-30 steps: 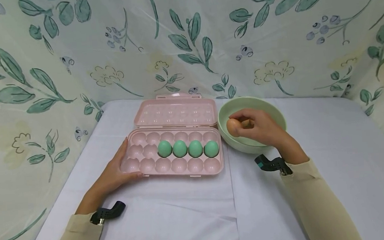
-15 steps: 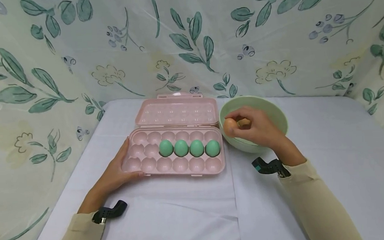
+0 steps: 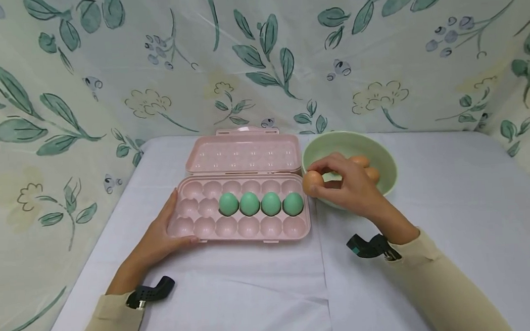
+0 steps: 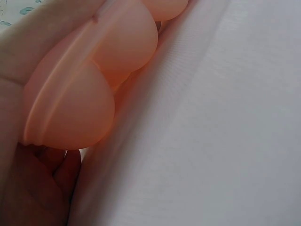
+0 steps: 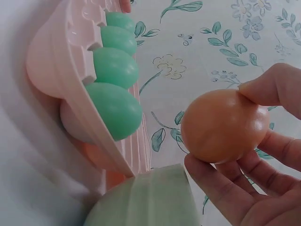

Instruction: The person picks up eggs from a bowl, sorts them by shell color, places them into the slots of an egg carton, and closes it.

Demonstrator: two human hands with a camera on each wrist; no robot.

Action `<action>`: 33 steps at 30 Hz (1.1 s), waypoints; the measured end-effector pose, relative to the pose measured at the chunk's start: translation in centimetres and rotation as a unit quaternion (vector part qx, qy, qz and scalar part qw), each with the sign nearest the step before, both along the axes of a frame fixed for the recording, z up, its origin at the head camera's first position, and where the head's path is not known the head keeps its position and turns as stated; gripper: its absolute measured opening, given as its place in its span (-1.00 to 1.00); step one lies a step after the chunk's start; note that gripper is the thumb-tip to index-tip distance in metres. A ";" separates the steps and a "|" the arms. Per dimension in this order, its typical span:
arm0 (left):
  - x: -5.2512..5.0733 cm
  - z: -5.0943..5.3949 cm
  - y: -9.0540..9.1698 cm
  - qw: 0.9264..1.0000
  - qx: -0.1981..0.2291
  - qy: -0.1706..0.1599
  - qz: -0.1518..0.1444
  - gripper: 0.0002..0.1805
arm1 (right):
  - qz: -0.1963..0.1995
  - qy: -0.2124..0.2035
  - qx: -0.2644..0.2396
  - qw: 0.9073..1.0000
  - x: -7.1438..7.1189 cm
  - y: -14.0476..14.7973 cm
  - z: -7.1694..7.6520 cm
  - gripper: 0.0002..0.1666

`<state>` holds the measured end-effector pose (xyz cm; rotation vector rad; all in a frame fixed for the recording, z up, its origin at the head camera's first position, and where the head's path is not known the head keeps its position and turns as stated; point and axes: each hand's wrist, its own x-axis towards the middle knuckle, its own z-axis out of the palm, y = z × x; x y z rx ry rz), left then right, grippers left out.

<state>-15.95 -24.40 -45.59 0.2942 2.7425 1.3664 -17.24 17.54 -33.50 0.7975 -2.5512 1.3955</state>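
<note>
Backdrop: we recorded a leaf-and-flower print cloth [image 3: 207, 108] across the top of the frame, above a table under a white cloth [image 3: 236, 299].

Carton, one: we listed a pink egg carton [image 3: 225, 227] at centre, its lid [image 3: 246, 154] laid back towards the top; four green eggs [image 3: 249, 204] filled the right-hand wells of its middle row.

Bowl, one: pale green bowl [image 3: 384, 153], right of centre, with two brown eggs [image 3: 372, 174] visible inside.

Left hand [image 3: 162, 237], left of centre: thumb and fingers spread about the carton's lower-left corner, holding it.

Right hand [image 3: 353, 185], right of centre: we noted thumb and fingertips parted by an egg's width, pinching one orange-brown egg [image 5: 223, 125] over the bowl's left rim, beside the carton's right edge.

Worn: beige sleeves [image 3: 449, 281] and black wrist devices [image 3: 151, 292], below each hand.
</note>
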 end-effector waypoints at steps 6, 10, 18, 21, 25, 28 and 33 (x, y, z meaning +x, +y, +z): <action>-0.1 0.0 0.1 1.000 0.011 0.006 -0.002 0.41 | 0.022 -0.020 -0.018 0.999 0.8 -0.3 -0.3 -0.67; -0.2 0.1 0.1 1.000 0.012 0.005 -0.006 0.40 | 0.023 -0.034 -0.024 0.999 0.8 -0.4 -1.4 -0.67; 0.2 0.0 -0.2 1.000 0.002 0.018 -0.006 0.40 | 0.024 -0.042 -0.025 0.999 0.4 -0.6 -4.3 -0.66; 0.4 -0.3 -0.2 1.000 0.006 0.011 -0.007 0.40 | 0.036 -0.039 -0.020 0.998 0.7 -0.7 -4.8 -0.67; 0.3 -0.4 -0.2 1.000 0.003 0.013 -0.011 0.39 | 0.042 -0.031 -0.004 0.999 0.7 -0.8 -5.2 -0.66; 0.1 -0.4 -0.2 1.000 0.000 0.022 -0.011 0.40 | 0.046 -0.030 0.001 0.999 0.6 -0.8 -5.2 -0.65; -0.2 -0.2 -0.3 1.000 0.004 0.024 -0.009 0.43 | 0.061 -0.054 0.011 0.997 0.6 -0.9 -5.3 -0.64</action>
